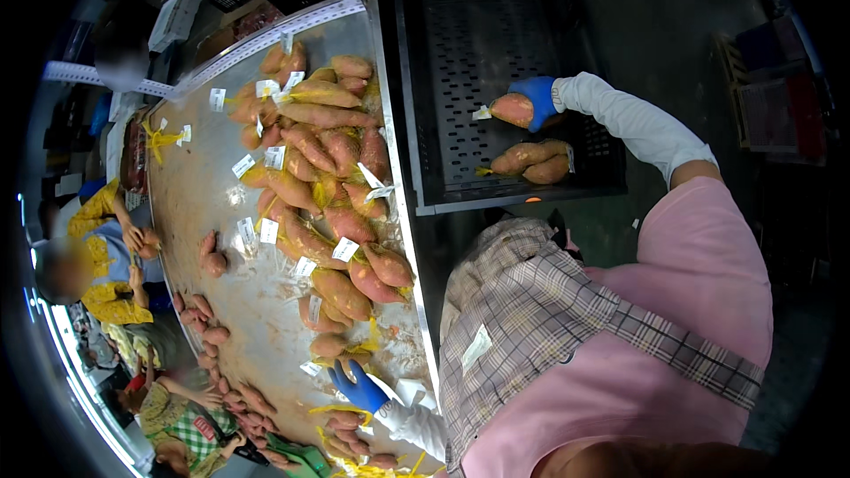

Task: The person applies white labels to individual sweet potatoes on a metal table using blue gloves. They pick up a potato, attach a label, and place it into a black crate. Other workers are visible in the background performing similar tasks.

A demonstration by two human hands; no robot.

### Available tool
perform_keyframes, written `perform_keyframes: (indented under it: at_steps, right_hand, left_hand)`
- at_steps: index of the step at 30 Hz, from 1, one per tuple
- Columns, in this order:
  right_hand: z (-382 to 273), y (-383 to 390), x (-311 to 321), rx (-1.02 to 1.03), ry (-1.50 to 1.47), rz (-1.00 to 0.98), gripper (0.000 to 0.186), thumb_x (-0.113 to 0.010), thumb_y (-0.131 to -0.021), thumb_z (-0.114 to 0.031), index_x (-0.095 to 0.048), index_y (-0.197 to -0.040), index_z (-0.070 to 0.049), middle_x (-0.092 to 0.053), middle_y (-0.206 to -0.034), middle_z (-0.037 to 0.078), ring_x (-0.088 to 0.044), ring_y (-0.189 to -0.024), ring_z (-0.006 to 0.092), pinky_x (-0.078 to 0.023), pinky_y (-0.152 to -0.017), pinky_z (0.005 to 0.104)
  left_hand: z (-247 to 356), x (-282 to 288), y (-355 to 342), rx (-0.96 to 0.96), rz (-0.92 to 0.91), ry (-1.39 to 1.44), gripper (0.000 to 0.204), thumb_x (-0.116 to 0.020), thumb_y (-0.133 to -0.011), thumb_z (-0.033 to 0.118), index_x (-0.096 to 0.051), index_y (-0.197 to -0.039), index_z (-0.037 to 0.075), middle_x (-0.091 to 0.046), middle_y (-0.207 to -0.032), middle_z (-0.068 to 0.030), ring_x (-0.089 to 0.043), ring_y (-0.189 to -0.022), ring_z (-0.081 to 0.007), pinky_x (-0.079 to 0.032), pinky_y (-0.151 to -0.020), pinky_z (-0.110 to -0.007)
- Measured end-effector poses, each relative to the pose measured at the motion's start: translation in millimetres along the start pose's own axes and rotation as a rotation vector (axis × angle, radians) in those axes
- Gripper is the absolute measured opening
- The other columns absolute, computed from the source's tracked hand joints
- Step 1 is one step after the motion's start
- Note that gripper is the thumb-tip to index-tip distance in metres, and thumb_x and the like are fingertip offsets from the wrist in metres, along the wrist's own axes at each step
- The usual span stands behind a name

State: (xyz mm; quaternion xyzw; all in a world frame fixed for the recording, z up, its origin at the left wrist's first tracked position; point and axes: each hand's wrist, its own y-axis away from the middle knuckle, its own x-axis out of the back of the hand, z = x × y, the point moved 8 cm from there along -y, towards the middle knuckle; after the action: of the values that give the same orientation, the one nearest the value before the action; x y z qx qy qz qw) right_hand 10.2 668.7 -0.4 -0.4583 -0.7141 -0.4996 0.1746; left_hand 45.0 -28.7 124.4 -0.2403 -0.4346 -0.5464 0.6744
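My right hand [537, 103], in a blue glove, is closed on a yellow-netted bag of sweet potatoes [511, 110] with a white tag, inside a black perforated crate [410, 80]. Below it in the crate lies another netted bag of sweet potatoes [531, 162]. My left hand [359, 387], also blue-gloved, has its fingers spread at the metal table's [212, 212] near right part, just below a tagged bag [329, 345]. Many netted, tagged bags [328, 159] are heaped along the table's right side, beside the crate.
Loose sweet potatoes [212, 261] lie along the table's left part. Co-workers [111, 252] [190, 412] stand along the far left side. A green crate [305, 460] is at the bottom, a white perforated rail [266, 35] and boxes [175, 19] at the top left, and stacked containers [779, 111] at right.
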Motion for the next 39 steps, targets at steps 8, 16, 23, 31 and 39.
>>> perform_keyframes:
  at_steps: [8, 16, 23, 31, 39]
  right_hand:
    - [1.8, -14.1, -46.2, -0.012, 0.236, -0.146, 0.068, -0.081, -0.046, -0.036, -0.06, -0.107, -0.012, -0.063, -0.104, 0.013, -0.061, -0.096, 0.0322, -0.051, -0.081, 0.0408]
    - [-14.3, 5.3, -39.2, 0.07, 0.089, -0.036, 0.061, -0.075, -0.066, -0.026, -0.055, -0.121, -0.009, -0.06, -0.114, 0.015, -0.057, -0.107, 0.0271, -0.044, -0.094, 0.0342]
    - [-215.3, -28.4, 69.4, 0.307, -0.581, 0.392, 0.034, -0.062, -0.084, -0.015, -0.059, -0.117, -0.006, -0.064, -0.102, 0.01, -0.061, -0.09, 0.0184, -0.048, -0.081, 0.0274]
    - [-367.3, -73.7, -138.2, 0.296, -0.237, -0.266, 0.062, -0.068, -0.074, -0.043, -0.052, -0.118, -0.002, -0.063, -0.098, 0.017, -0.063, -0.09, 0.0301, -0.049, -0.08, 0.0369]
    - [-383.4, -102.0, -197.3, 0.182, -0.204, -0.085, 0.088, -0.079, -0.053, -0.048, -0.049, -0.114, 0.007, -0.059, -0.105, 0.026, -0.057, -0.1, 0.0381, -0.047, -0.086, 0.0408]
  left_hand:
    - [27.1, -34.0, -28.3, -0.04, -0.08, 0.087, 0.04, -0.058, -0.089, 0.02, -0.054, -0.122, -0.003, -0.041, -0.138, -0.0224, -0.039, -0.127, -0.0304, -0.028, -0.105, -0.037]
    - [-46.2, -26.8, -43.8, 0.073, 0.107, 0.331, 0.042, -0.06, -0.088, 0.02, -0.054, -0.121, -0.005, -0.053, -0.127, -0.0176, -0.049, -0.117, -0.0255, -0.035, -0.101, -0.033]
    - [-117.9, -26.0, -38.4, 0.447, 0.286, 0.72, 0.043, -0.059, -0.088, 0.014, -0.05, -0.123, -0.009, -0.06, -0.113, -0.015, -0.056, -0.097, -0.018, -0.044, -0.085, -0.028]
    - [-3.9, -95.9, -53.3, 0.029, 0.17, 0.305, 0.047, -0.071, -0.077, 0.026, -0.059, -0.11, -0.006, -0.06, -0.096, -0.0146, -0.059, -0.089, -0.0235, -0.046, -0.081, -0.033]
    - [36.4, -107.2, -76.9, 0.026, 0.153, 0.071, 0.089, -0.08, -0.06, 0.041, -0.042, -0.126, -0.005, -0.049, -0.11, -0.0278, -0.054, -0.098, -0.0423, -0.045, -0.084, -0.043]
